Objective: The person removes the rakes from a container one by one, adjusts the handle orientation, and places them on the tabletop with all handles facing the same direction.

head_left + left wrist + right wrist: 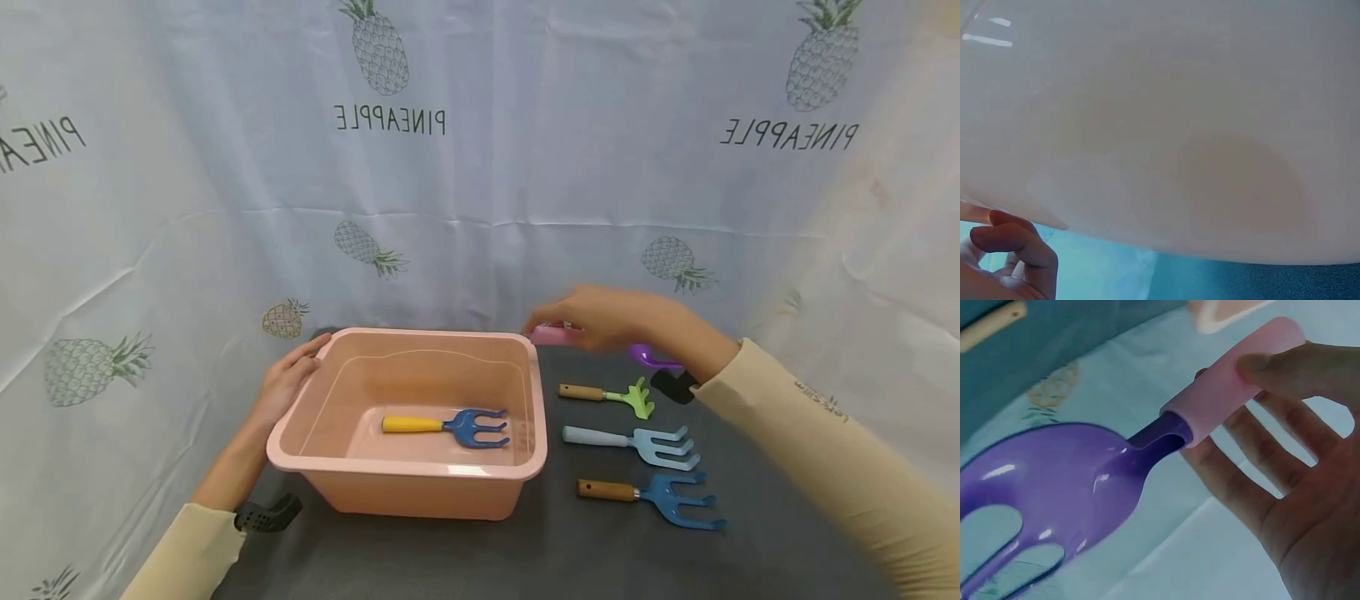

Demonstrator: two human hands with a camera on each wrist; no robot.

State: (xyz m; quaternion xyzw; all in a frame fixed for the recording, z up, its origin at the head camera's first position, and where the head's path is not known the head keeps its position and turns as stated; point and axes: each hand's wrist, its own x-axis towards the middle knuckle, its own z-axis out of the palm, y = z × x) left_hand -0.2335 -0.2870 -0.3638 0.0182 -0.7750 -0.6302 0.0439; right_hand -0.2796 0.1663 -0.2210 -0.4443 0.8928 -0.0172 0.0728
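1. Head view: the peach basin (408, 497) is gripped at its left side by the left hand (287, 383).
2. A pink-handled purple garden fork (1079, 475) is held by the right hand (602, 317) near the basin's far right corner.

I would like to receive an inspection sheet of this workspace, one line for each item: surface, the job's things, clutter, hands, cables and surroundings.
Surface: dark tabletop, carrying the basin and three tools.
Job's things: peach basin with a yellow-handled fork inside; to its right, a green rake, light-blue fork and wooden-handled blue fork; a purple fork is in hand.
Clutter: nothing seen.
Hands: left hand holds the basin's left rim; right hand grips the purple fork's pink handle.
Cables: nothing seen.
Surroundings: pale cloth printed with pineapples and mirrored lettering.
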